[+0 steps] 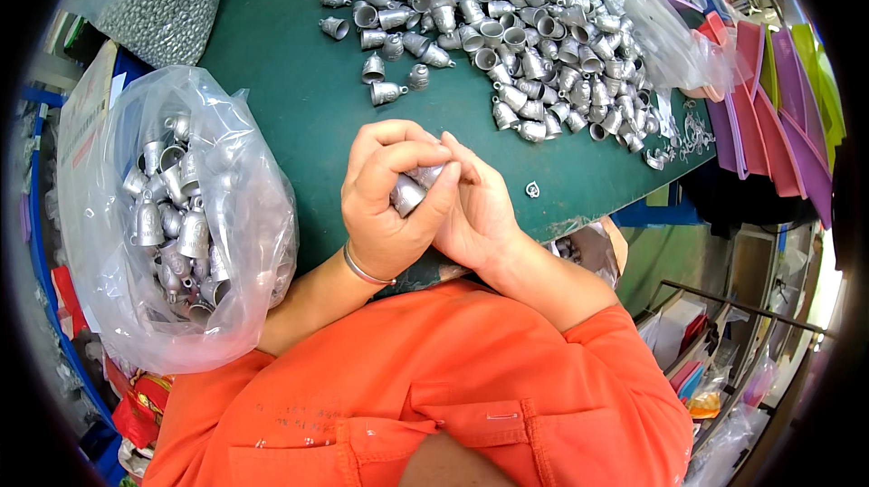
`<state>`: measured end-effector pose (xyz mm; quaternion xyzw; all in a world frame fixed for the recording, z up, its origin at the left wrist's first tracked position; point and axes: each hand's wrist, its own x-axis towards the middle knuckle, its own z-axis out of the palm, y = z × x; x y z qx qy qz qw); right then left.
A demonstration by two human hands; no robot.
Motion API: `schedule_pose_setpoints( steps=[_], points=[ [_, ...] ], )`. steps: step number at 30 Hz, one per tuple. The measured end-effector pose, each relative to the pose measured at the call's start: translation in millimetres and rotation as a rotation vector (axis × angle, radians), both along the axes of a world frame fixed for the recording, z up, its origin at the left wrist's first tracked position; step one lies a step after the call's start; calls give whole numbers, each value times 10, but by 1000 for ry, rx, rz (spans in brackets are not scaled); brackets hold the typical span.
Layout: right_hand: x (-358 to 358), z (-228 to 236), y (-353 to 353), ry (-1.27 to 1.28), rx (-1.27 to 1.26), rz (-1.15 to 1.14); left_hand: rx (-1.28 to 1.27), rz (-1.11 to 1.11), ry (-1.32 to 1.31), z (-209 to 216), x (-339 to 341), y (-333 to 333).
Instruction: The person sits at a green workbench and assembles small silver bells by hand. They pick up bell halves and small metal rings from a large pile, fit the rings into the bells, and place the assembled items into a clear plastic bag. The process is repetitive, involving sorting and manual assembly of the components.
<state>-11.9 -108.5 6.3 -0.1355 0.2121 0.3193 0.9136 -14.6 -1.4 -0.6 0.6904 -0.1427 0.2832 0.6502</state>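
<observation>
My left hand (385,202) is closed round silvery metal bells (408,195), with part of them showing between thumb and curled fingers. How many it holds is hidden. Pressed against it, my right hand (480,211) has its fingers bent in at the left fingertips; what lies inside its grasp I cannot see. Both hands are over the near edge of the green table (290,116). Beyond them, a large heap of the same small bells (534,34) spreads over the table, each with a loop on top. A few strays lie closest to my fingers.
A clear plastic bag (258,179) with several bells stands left of my forearm. Behind it is a bag of small silvery beads (163,12). A tiny metal piece (532,189) lies right of my hands. Purple and pink bins (769,116) line the right side.
</observation>
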Motion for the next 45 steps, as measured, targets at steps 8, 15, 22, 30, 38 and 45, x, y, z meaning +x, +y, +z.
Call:
schedule_pose_setpoints(
  steps=[8,15,22,30,38,45],
  points=[
    [-33,2,11,74,-89,33,-498,-9,461,123,-16,-14],
    [75,42,5,65,145,-144,-794,-103,640,191,-36,-52],
    [133,109,-115,-17,190,-182,-411,43,408,-75,3,-52],
    [170,188,-113,-393,-106,-241,-660,-48,652,-53,9,-51],
    [301,996,465,-1310,-456,-104,-638,-112,745,-9,13,24],
    [401,1238,812,-1192,-626,49,-634,-5,688,-120,4,27]
  ],
)
